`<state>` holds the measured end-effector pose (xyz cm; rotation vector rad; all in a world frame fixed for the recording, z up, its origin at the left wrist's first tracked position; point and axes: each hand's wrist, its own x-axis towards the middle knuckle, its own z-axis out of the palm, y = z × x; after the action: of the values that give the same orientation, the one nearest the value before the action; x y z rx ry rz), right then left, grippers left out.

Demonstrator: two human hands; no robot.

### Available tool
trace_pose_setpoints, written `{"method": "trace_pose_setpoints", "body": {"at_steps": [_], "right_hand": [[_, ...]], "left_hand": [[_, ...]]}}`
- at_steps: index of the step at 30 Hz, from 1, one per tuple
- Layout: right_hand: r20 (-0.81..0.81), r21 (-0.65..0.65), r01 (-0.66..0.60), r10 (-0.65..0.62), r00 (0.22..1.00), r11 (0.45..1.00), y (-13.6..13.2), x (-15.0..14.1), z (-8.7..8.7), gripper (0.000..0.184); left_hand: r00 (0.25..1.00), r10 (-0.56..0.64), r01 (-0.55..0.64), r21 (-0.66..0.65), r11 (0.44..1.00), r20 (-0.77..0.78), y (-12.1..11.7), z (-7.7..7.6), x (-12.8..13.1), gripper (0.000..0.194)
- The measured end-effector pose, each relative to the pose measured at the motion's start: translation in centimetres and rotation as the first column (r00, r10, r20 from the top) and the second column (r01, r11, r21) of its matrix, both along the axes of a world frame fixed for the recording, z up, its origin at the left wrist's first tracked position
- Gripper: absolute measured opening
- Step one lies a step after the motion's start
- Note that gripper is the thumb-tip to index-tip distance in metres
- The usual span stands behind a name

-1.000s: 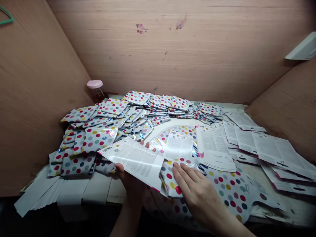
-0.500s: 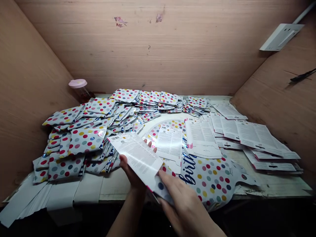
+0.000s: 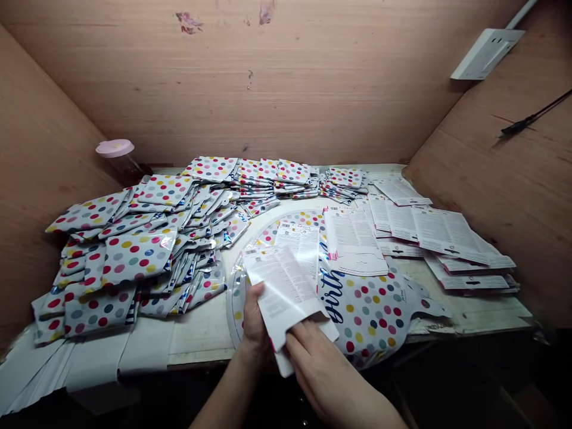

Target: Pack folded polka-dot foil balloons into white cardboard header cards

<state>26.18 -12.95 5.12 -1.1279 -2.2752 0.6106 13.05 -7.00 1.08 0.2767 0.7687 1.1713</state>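
A white printed paper packet (image 3: 281, 286) is tilted over the front of the table, its mouth toward me. My left hand (image 3: 255, 322) grips it by the left side, thumb on the printed face and the other fingers hidden behind. The fingers of my right hand (image 3: 317, 363) reach into the open mouth, under the printed panel, so their tips are hidden. Whatever lies inside the packet cannot be seen. Beneath and behind it a flat polka-dot foil balloon (image 3: 375, 310) with blue lettering is spread out, and two more printed packets (image 3: 357, 244) lie on it.
Folded polka-dot foil balloons (image 3: 138, 256) are heaped on the left and along the back. Several printed packets (image 3: 451, 232) overlap at the right. White paper strips (image 3: 145, 345) hang over the front left edge. A pink-lidded cup (image 3: 117, 152) stands in the back left corner, between wooden walls.
My right fingers have gone into the packet's mouth, and the polka-dot folded balloon seen there has gone out of sight. The packet has turned more upright. The view has shifted slightly right.
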Motion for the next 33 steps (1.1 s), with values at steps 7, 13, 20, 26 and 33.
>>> {"method": "trace_pose_setpoints", "body": {"at_steps": [7, 13, 20, 26, 33], "right_hand": [[-0.210, -0.047, 0.367, -0.368, 0.906, 0.929, 1.2, 4.2, -5.3, 0.010], [-0.194, 0.010, 0.390, -0.381, 0.904, 0.921, 1.5, 3.9, -8.8, 0.014], [-0.171, -0.006, 0.396, -0.391, 0.904, 0.918, 1.0, 4.1, -8.4, 0.013], [-0.203, -0.007, 0.397, -0.390, 0.898, 0.918, 1.1, 4.0, -8.6, 0.012], [-0.127, -0.006, 0.377, -0.375, 0.918, 0.926, 1.4, 3.8, -8.7, 0.016]], "left_hand": [[0.275, 0.390, 0.324, 0.466, 0.823, -0.879, 0.3, -2.7, -2.2, 0.067], [0.004, 0.366, 0.938, 0.131, 0.322, -0.931, -3.0, -3.2, -4.6, 0.077], [-0.097, 0.417, 0.945, 0.047, 0.323, -0.904, -3.9, -4.6, -4.9, 0.088], [-0.097, 0.425, 0.940, 0.057, 0.336, -0.900, -3.9, -4.5, -4.8, 0.087], [-0.080, 0.428, 0.939, 0.076, 0.334, -0.900, -3.9, -4.4, -4.8, 0.086]]}}
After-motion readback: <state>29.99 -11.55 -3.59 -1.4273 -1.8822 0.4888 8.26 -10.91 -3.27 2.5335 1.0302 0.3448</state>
